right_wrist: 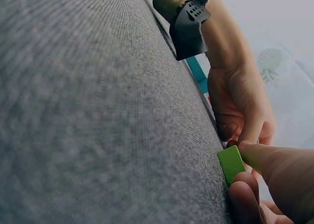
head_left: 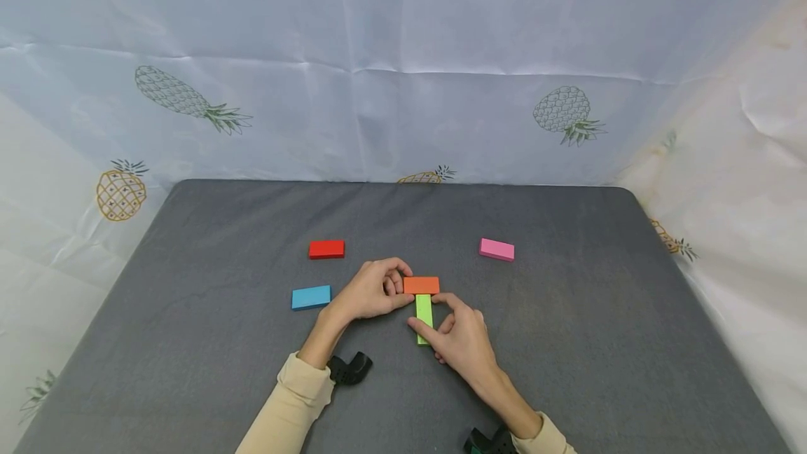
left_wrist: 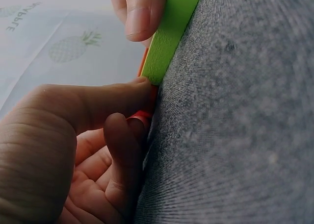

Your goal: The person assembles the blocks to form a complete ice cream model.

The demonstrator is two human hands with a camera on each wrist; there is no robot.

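Soft light, dim hazy wrist views

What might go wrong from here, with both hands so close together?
The bright green rectangular block seems to meet the orange rectangular block's long side, so a slight push from the right hand could skew their T shape.
The left hand has its thumb near that joint and might nudge either block on letting go.
The light blue rectangular block lies close beside that hand, so pulling back sideways could brush it.

High, downward head view and two close, low wrist views (green block in all).
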